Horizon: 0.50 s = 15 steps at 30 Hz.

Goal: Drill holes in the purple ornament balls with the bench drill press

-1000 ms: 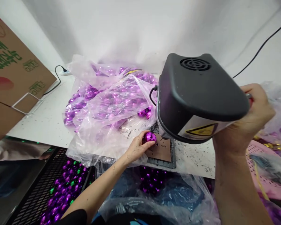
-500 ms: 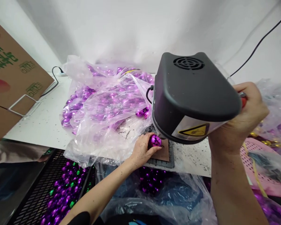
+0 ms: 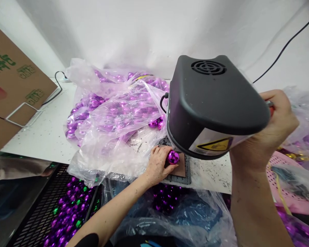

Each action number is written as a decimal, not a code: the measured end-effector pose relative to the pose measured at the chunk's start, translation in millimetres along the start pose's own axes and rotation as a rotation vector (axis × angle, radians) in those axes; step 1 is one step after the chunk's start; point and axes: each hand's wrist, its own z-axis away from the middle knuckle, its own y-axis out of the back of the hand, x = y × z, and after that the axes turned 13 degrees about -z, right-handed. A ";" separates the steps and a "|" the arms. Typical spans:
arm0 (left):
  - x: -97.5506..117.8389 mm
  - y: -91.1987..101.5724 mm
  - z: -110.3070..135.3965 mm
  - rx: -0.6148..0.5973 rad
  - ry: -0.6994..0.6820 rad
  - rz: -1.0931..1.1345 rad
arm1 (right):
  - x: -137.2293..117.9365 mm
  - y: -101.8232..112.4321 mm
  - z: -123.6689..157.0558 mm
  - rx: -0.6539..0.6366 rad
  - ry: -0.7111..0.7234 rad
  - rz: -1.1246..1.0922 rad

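Observation:
My left hand (image 3: 158, 165) is closed at the left side of a shiny purple bauble (image 3: 173, 157), thumb and fingertips touching it. The ball rests over a brown pad (image 3: 180, 170) on the dark base (image 3: 187, 173) of a press machine. Above it stands the machine's black housing (image 3: 216, 96), with a round vent on top and a yellow warning label; it hides the parts over the ball. On the housing's right, my right hand (image 3: 279, 120) is wrapped round a lever with a red grip (image 3: 272, 109), mostly covered by my fingers.
Clear plastic bags of purple baubles (image 3: 128, 106) lie left on the white table (image 3: 48, 137). A cardboard box (image 3: 18, 92) stands far left. Below are a black crate (image 3: 38, 202) of purple and green baubles and an open plastic bag (image 3: 203, 219). A pink basket (image 3: 285, 192) sits right.
The bauble and my left hand have shifted slightly down, the ball a little to the right. My right hand on the lever appears slightly farther right. The view has moved a little.

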 end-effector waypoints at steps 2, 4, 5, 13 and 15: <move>-1.3 -0.7 1.5 -0.007 -0.011 -0.001 | -0.7 0.0 0.4 -0.001 -0.002 0.000; -1.9 -0.8 2.3 -0.028 -0.012 0.005 | -0.8 0.4 0.8 -0.005 0.004 0.006; -1.9 -0.7 2.5 -0.038 -0.009 0.007 | -0.5 0.6 1.0 -0.010 0.007 0.009; -1.8 0.3 2.0 -0.074 0.009 0.021 | -3.7 2.7 7.3 0.002 0.135 0.047; -2.1 0.6 2.2 -0.079 0.007 0.032 | -4.6 4.7 14.4 0.030 0.213 0.053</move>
